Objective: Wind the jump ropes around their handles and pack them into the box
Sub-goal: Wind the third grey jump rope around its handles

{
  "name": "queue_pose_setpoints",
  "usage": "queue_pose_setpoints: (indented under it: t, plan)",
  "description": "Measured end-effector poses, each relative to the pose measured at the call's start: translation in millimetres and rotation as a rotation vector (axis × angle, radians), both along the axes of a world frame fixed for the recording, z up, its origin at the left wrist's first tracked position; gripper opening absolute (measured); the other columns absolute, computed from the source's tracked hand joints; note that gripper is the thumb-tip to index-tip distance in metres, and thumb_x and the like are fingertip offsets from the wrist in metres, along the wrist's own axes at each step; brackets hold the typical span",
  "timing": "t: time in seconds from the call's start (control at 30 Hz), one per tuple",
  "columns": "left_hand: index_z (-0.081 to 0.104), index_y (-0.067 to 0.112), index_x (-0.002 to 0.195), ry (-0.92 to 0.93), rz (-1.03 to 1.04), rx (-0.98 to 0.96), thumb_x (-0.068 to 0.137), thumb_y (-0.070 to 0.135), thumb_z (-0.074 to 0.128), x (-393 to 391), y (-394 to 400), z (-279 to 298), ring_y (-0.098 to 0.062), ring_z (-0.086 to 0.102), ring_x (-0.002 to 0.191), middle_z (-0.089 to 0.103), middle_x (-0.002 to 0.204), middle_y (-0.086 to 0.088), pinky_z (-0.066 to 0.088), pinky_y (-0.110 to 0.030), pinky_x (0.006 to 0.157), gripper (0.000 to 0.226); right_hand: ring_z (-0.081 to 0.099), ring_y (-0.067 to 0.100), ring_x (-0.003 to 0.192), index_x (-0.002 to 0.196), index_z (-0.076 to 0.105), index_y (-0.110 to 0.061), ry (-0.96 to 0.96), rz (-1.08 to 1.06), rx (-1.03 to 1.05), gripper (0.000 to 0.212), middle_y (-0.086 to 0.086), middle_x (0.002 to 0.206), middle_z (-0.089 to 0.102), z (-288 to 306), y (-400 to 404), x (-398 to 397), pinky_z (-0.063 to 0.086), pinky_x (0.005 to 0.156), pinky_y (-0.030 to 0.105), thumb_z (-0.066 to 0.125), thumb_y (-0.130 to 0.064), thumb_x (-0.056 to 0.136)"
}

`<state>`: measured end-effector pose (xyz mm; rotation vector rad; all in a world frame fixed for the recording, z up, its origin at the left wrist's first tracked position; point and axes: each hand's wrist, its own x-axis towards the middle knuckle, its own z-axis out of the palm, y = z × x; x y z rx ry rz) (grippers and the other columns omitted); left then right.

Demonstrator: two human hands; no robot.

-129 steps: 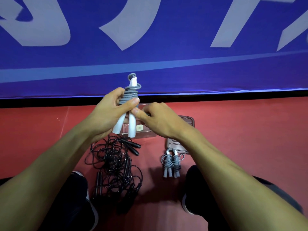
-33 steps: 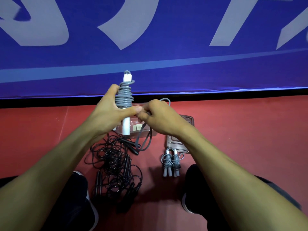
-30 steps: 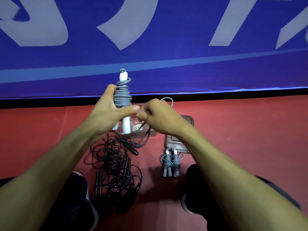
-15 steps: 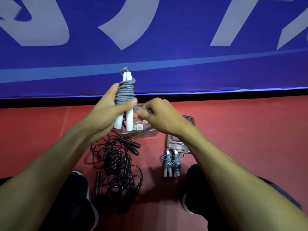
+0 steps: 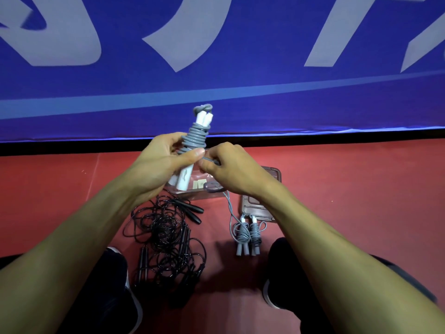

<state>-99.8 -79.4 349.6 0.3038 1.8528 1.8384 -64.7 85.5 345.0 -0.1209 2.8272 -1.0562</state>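
Your left hand (image 5: 163, 165) grips the white handles (image 5: 184, 175), standing almost upright above the box (image 5: 274, 173). Your right hand (image 5: 231, 168) pinches the grey rope (image 5: 196, 137) tail just right of them, so wind it crosswise around that axis.

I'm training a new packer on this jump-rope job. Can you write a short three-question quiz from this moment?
1. True or false: the left hand grips the white-handled rope.
2. Which ropes on the floor are not yet wound? A) black ropes B) grey bundle
3. Fill in: the right hand pinches the loose grey ____ beside the handles.

Key: 1 true; 2 A; 3 rope end. The clear box on the floor lies behind the hands, and its contents cannot be told.
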Motion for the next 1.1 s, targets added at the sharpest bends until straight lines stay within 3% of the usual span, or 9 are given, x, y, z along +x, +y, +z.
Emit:
queue_pose_setpoints:
  t: [0.13, 0.3, 0.4, 0.53, 0.63, 0.73, 0.83, 0.93, 1.1]
  plan:
    - [0.055, 0.009, 0.109, 0.111, 0.047, -0.079, 0.064, 0.023, 0.081, 1.1, 0.3, -1.8, -0.009, 0.070, 0.076, 0.067, 0.090, -0.002, 0.057, -0.021, 0.071, 0.054, 0.052, 0.030, 0.067, 0.079, 0.066, 0.001, 0.004, 0.024, 0.010, 0.025, 0.013, 0.067, 0.062, -3.1, -1.8, -1.3, 0.041, 0.060, 0.041, 0.056, -0.017, 0.093]
    - [0.048, 0.015, 0.106, 0.169, 0.053, -0.130, 0.062, 0.026, 0.096, 1.2, 2.6, -5.9, -0.010, 0.067, 0.071, 0.067, 0.079, 0.006, 0.060, -0.027, 0.069, 0.067, 0.058, 0.034, 0.073, 0.080, 0.067, -0.001, 0.002, 0.045, -0.017, 0.021, 0.017, 0.075, 0.067, -3.5, -2.3, -1.7, 0.047, 0.066, 0.044, 0.056, -0.014, 0.091]
    - [0.045, 0.013, 0.111, 0.154, 0.062, -0.113, 0.066, 0.027, 0.094, -0.7, 1.9, -5.8, -0.010, 0.069, 0.071, 0.069, 0.080, 0.007, 0.059, -0.028, 0.070, 0.068, 0.059, 0.026, 0.070, 0.079, 0.069, -0.009, 0.008, 0.036, -0.038, 0.022, 0.011, 0.074, 0.068, -3.6, 0.2, -1.6, 0.046, 0.064, 0.038, 0.058, -0.019, 0.095]
    - [0.042, 0.018, 0.116, 0.067, 0.054, -0.047, 0.063, 0.026, 0.090, -0.3, 0.8, -6.7, -0.030, 0.073, 0.083, 0.068, 0.097, -0.014, 0.061, -0.052, 0.080, 0.073, 0.047, 0.008, 0.052, 0.072, 0.070, -0.014, -0.004, 0.046, -0.020, 0.027, -0.003, 0.055, 0.052, -0.2, 2.1, -0.5, 0.034, 0.051, 0.020, 0.059, -0.021, 0.095]
    - [0.042, 0.013, 0.118, 0.022, 0.046, -0.004, 0.067, 0.016, 0.086, -1.2, -2.4, -7.5, -0.032, 0.072, 0.093, 0.068, 0.108, -0.019, 0.059, -0.056, 0.088, 0.067, 0.048, 0.004, 0.051, 0.068, 0.069, -0.017, -0.024, 0.036, -0.039, 0.031, -0.004, 0.055, 0.054, 0.9, 2.1, 0.2, 0.035, 0.054, 0.022, 0.060, -0.023, 0.096]
    - [0.047, 0.006, 0.123, 0.003, 0.028, 0.027, 0.073, 0.005, 0.084, -2.3, -3.4, -5.8, -0.034, 0.072, 0.099, 0.072, 0.110, -0.014, 0.060, -0.049, 0.088, 0.062, 0.056, 0.004, 0.059, 0.066, 0.064, -0.008, -0.027, -0.003, -0.038, 0.038, -0.006, 0.052, 0.046, 0.7, 3.4, 0.5, 0.038, 0.056, 0.025, 0.060, -0.027, 0.098]
    - [0.056, 0.000, 0.121, 0.063, 0.032, -0.027, 0.071, 0.003, 0.080, -2.3, -2.0, -3.6, -0.032, 0.074, 0.088, 0.076, 0.098, -0.007, 0.062, -0.036, 0.076, 0.056, 0.055, -0.005, 0.055, 0.076, 0.074, -0.003, -0.033, 0.017, -0.039, 0.029, -0.012, 0.047, 0.045, 2.7, 2.0, 1.6, 0.035, 0.050, 0.015, 0.061, -0.019, 0.096]
    - [0.055, 0.005, 0.115, 0.113, 0.110, -0.088, 0.062, 0.009, 0.093, -4.2, -2.9, -5.1, -0.029, 0.073, 0.077, 0.075, 0.095, -0.013, 0.061, -0.041, 0.072, 0.066, 0.047, 0.007, 0.050, 0.080, 0.075, -0.005, -0.031, 0.014, -0.020, 0.030, -0.002, 0.055, 0.052, 2.8, 0.4, 1.4, 0.031, 0.048, 0.021, 0.061, -0.026, 0.097]
    - [0.047, 0.003, 0.118, 0.166, 0.185, -0.093, 0.079, 0.003, 0.082, -4.3, -2.9, -3.3, -0.021, 0.064, 0.065, 0.073, 0.087, -0.009, 0.058, -0.037, 0.068, 0.052, 0.045, 0.004, 0.051, 0.079, 0.074, -0.008, -0.025, -0.010, 0.003, 0.042, -0.006, 0.053, 0.048, 3.7, 1.7, 0.7, 0.034, 0.049, 0.015, 0.057, -0.040, 0.102]
